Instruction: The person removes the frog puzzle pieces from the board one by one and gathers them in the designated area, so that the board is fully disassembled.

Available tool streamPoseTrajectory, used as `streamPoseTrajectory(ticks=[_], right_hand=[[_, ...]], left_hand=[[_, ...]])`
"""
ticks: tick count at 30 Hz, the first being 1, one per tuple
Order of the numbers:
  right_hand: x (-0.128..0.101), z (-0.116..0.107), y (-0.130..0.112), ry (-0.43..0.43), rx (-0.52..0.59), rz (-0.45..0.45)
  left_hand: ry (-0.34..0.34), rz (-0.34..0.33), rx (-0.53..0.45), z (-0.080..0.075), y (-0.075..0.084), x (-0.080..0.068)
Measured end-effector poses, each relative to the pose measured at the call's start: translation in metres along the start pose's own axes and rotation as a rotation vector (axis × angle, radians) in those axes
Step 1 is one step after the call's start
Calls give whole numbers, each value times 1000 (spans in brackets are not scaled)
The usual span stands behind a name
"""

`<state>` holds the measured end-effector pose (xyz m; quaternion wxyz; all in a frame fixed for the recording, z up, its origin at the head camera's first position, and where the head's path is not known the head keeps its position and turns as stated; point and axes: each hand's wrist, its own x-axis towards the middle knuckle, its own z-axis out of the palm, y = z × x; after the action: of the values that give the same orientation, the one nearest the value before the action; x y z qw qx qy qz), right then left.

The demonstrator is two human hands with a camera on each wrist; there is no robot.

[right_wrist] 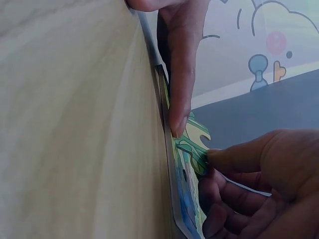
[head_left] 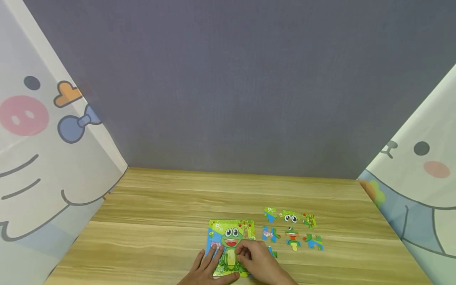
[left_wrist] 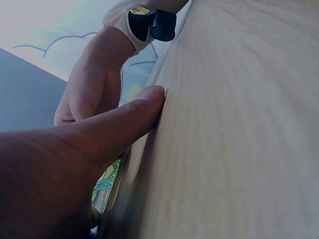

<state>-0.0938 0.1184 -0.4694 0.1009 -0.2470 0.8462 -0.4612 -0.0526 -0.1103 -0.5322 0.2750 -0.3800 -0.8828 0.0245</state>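
Note:
A frog jigsaw board (head_left: 213,223) lies on the table in front of the person. The left hand (head_left: 206,271) rests on its lower left part with the fingers spread and straight, and the thumb (left_wrist: 144,99) lies along the near edge in the left wrist view. At the board's right side, the right hand (head_left: 261,259) pinches a green and yellow puzzle piece (right_wrist: 197,142) between thumb and fingertips. That piece is tilted up from the board in the right wrist view. The right hand covers part of the board's right side in the head view.
Loose puzzle pieces lie in rough rows right of the board, among them one with the eyes (head_left: 290,217) and one with the mouth (head_left: 293,237). One piece (head_left: 272,252) is partly hidden by the right hand. A grey wall (head_left: 235,118) stands behind the wooden table (head_left: 142,229).

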Motion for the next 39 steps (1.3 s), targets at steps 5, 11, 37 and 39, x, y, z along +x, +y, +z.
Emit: streamPoseTrajectory(ticks=[5, 11, 37, 39], right_hand=[[0, 0, 0, -2, 18, -2], [1, -1, 0, 0, 44, -14], [-20, -58, 15, 65, 139, 73], [-23, -63, 18, 73, 127, 80]], left_hand=[[3, -3, -15, 0, 0, 0], [-1, 7, -6, 1, -1, -1], [-24, -14, -17, -3, 1, 0], [-17, -13, -7, -2, 0, 0]])
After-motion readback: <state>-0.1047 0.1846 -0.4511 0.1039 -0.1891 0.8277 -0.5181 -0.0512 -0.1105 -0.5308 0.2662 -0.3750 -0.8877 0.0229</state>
